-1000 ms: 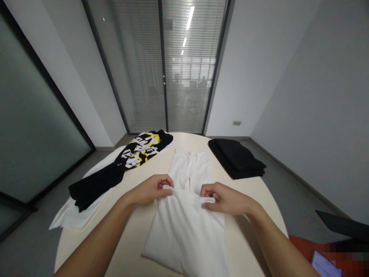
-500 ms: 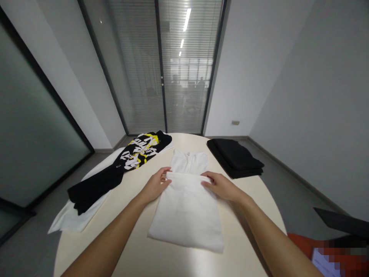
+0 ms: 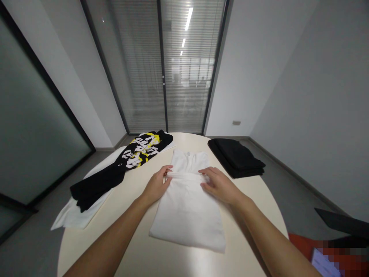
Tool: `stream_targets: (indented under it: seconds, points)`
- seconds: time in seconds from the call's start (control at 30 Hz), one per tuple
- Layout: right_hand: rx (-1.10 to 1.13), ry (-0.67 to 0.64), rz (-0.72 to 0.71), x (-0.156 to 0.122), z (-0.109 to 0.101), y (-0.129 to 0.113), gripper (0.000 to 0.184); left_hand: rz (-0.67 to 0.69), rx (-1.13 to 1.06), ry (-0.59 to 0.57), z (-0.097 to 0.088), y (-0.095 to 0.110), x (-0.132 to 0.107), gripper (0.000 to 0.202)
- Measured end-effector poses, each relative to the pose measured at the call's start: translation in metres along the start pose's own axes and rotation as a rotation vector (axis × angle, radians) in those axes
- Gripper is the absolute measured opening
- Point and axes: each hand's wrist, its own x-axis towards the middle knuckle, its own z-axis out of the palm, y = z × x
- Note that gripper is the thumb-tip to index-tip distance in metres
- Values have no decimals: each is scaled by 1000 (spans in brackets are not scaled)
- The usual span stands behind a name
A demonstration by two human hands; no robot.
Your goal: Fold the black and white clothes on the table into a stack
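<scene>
Round table (image 3: 138, 246), white garment (image 3: 187, 207) folded flat, smooth, top edge bunched

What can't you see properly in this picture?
Head view only:
Letters on the black printed top: too small and slanted to read.
Left hand fingertips: tucked at the white shirt fold, grip unclear.
Bottom-right object: pixel-blurred, cut by edge.
White cloth: mostly under that top.

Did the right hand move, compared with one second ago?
Yes. The right hand moved away from the person, toward the collar end, nearer the black folded pile, and now rests on the white garment.
</scene>
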Motion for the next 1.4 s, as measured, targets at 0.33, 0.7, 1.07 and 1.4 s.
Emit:
stream_targets:
  seconds: [0.33,0.7,1.07,1.4]
  points:
    - [32,-588,-448,-19,29,-105,43,32,114,-41,3,-6,-1,49]
    - [-41,-663,-383,-20,29,-111,14,25,341,-71,-6,12,-1,45]
    - [163,-1142,-563,-28,53,-125,18,133,392,-511,-40,53,-13,22]
    - [213,-358,-62,-6,-10,-49,13,-5,209,-635,-41,49,-15,18]
